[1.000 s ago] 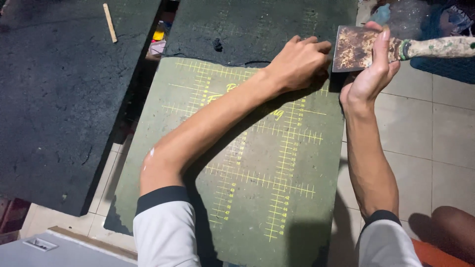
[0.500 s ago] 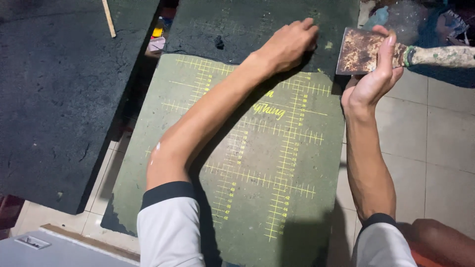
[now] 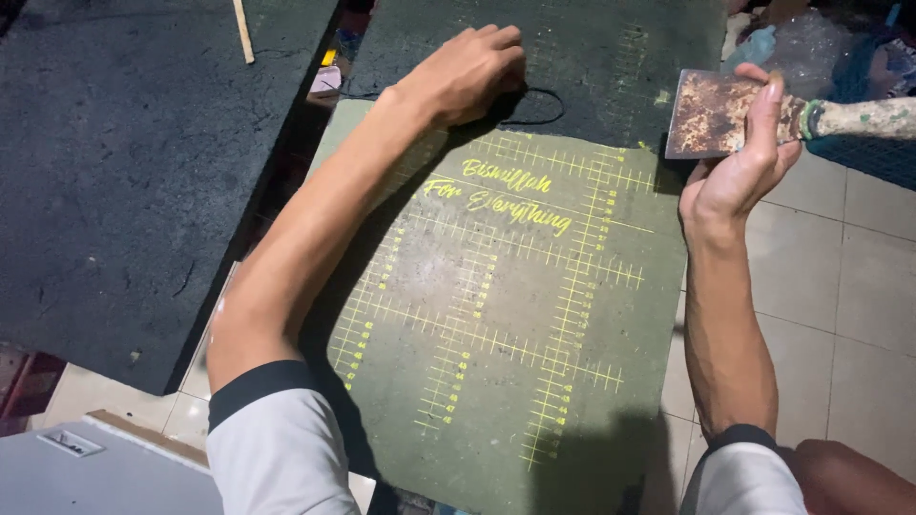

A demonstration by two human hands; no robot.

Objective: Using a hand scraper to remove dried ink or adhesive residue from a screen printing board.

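Rusty scraper in right hand (left hand presses green mat).

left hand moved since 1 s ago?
Yes. The left hand has slid away from the scraper in the right hand, leftward and farther up along the green mat, now past the yellow grid onto the dark top strip.

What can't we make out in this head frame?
- Head view: left hand fingers curl under, hiding what they press on the dark mat.
- Scraper: handle end cut off by the right edge; right hand covers part of the blade.
- Top-right clutter: too dim.
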